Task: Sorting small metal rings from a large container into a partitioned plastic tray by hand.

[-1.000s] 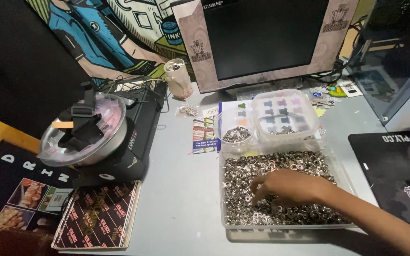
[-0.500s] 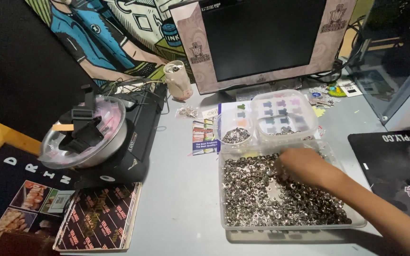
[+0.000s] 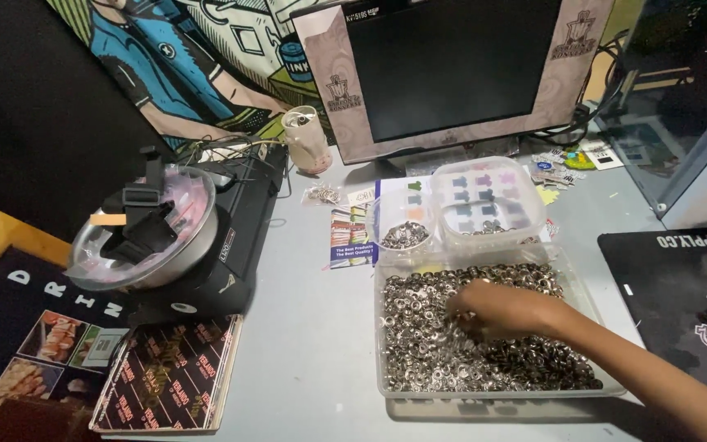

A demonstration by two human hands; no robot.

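One grey table carried a clear tray heaped with small metal rings, where the right hand lay curled among them mid-sorting, its grip hidden from view; picking out a ring would need a fine pinch.

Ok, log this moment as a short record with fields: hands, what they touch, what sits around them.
right hand: reaching from the right into the metal rings, fingers down among them; grip hidden
left hand: not in view
tray: clear plastic, rectangular, filled with small silver metal rings
small tub: clear, behind the tray, holds more rings
lidded box: clear, right of the small tub
monitor: dark screen, at the back of the table
bowl: clear, on a black machine to the left
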